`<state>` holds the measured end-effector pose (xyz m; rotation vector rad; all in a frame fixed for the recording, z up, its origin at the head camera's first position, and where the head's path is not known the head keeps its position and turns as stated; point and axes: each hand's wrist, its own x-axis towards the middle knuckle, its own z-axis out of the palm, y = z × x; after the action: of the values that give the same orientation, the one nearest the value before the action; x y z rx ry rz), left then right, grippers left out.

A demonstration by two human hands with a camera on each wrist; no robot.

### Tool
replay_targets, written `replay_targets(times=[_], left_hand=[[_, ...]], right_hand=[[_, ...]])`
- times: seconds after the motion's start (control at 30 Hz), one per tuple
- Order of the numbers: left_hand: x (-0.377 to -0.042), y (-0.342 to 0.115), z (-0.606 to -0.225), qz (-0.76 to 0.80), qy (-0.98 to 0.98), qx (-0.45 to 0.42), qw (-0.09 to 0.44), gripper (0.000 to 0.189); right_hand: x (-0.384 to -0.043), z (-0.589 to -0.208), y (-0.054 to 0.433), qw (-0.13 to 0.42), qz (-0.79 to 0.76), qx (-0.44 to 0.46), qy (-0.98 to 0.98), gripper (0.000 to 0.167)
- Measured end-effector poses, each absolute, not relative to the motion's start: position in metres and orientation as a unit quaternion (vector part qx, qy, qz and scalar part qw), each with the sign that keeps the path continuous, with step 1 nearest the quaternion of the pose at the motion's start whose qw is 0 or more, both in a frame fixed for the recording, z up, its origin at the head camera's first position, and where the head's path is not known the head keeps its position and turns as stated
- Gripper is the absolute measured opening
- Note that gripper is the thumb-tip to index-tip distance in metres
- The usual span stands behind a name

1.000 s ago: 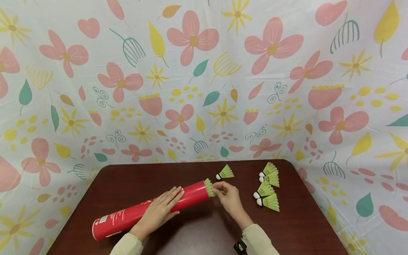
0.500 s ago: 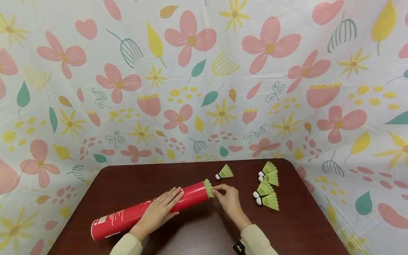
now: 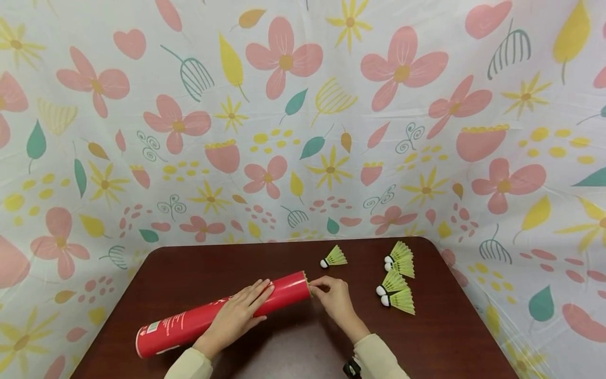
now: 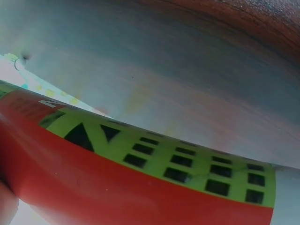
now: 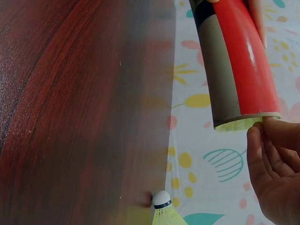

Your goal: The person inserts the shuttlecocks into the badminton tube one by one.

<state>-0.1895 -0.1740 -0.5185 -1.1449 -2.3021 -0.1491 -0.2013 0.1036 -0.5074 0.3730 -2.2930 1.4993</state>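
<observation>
A: Where to look for the red tube (image 3: 163,329)?

B: On its side over the worktop (image 3: 445,337), slanting from near the left edge to just past mid-width. Angled with the right end nearer the far edge.

A: And the fingers?

B: Holding the tube with the left hand (image 3: 236,310), reaching over the top with the fingers, thumb to the near side. Pinching narrow with the right hand (image 3: 335,301) at the tube's right end, apparently on the feather rim of an inserted shuttlecock (image 5: 234,125). Can't see the exact contact.

A: Progress?

B: Nearly finished with that one, by the look of it: down to a thin yellow-green rim at the tube's end. Can't tell how many inside.

A: Left over?

B: Counting five outside. One single shuttlecock (image 3: 336,256) near the far edge, right of middle. Then an upper pair (image 3: 402,258) by the far-right corner, and a lower pair (image 3: 399,285) just below, toward the right edge. All with corks facing left. Not touched by either hand.

A: So, roughly?

B: Well short of done, probably, going by those five.
</observation>
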Motion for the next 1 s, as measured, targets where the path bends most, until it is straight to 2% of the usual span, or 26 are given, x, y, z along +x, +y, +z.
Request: replay_targets(times=[0.27,0.53,0.77,0.87,1.0], left_hand=[[-0.191,-0.173,-0.518,-0.056,-0.862,-0.426,0.268,0.088],[-0.19,-0.174,-0.52,-0.065,-0.864,-0.425,0.262,0.093],[-0.19,-0.176,-0.522,-0.068,-0.861,-0.425,0.271,0.093],[-0.19,-0.177,-0.522,-0.07,-0.858,-0.427,0.276,0.092],[-0.189,-0.178,-0.522,-0.078,-0.861,-0.425,0.269,0.084]], right_hand=[[-0.207,-0.508,0.107,0.187,0.511,0.162,-0.823,0.009],[-0.209,-0.512,0.117,0.125,0.504,0.191,-0.833,0.01],[-0.216,-0.509,0.127,0.099,0.498,0.25,-0.824,0.007],[-0.223,-0.505,0.133,0.104,0.501,0.257,-0.82,0.01],[-0.237,-0.502,0.143,0.146,0.501,0.243,-0.818,0.013]])
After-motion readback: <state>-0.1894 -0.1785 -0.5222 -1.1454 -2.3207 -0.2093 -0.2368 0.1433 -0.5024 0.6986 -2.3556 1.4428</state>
